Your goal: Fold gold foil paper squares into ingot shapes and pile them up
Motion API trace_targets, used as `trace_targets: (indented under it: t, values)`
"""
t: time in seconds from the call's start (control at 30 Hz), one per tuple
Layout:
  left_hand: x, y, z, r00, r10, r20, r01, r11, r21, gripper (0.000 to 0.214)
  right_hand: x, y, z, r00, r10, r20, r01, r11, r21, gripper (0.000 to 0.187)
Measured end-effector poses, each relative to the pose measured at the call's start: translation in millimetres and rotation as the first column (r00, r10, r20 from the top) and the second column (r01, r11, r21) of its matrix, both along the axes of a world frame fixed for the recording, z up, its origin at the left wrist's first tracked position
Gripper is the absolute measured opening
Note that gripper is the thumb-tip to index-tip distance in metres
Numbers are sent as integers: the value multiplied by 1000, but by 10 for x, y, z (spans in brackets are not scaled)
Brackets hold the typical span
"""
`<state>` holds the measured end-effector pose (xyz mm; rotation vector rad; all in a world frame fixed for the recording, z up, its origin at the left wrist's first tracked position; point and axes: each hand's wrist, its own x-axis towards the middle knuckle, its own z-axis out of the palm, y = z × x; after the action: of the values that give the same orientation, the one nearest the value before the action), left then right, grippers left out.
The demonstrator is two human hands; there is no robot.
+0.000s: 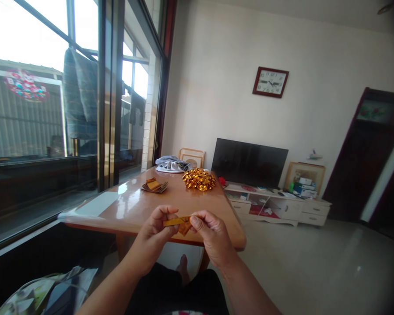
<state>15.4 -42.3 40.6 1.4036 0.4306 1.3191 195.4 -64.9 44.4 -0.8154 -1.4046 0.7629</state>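
Note:
Between my two hands, just above the table's near edge, is a partly folded piece of gold foil paper (173, 222). My left hand (157, 225) pinches its left end between thumb and fingers. At the other end, my right hand (210, 229) grips it with thumb and forefinger, and a flap hangs down beside those fingertips. Farther back on the table lies a stack of flat gold paper sheets (154, 186). To the right of that stack sits a heap of shiny folded gold foil pieces (199, 179).
The wooden table (134, 210) has a pale sheet (93, 204) on its left side and folded cloth (172, 164) at its far end. A white TV cabinet (289, 210) with a television (249, 162) stands beyond. Bags (59, 293) lie at lower left, beside the window.

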Motion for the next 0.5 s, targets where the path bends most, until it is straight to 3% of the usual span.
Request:
trace_targets:
  t: [0.13,0.5]
  values:
    - [2,-34,9,1000,-21,-10,21,1000,-17,38,23,-11,2,999,-26,33,25,999,41,29]
    - [-11,-69,69,983,122,-140,-115,992,57,25,57,-86,46,992,-36,125,19,991,132,23]
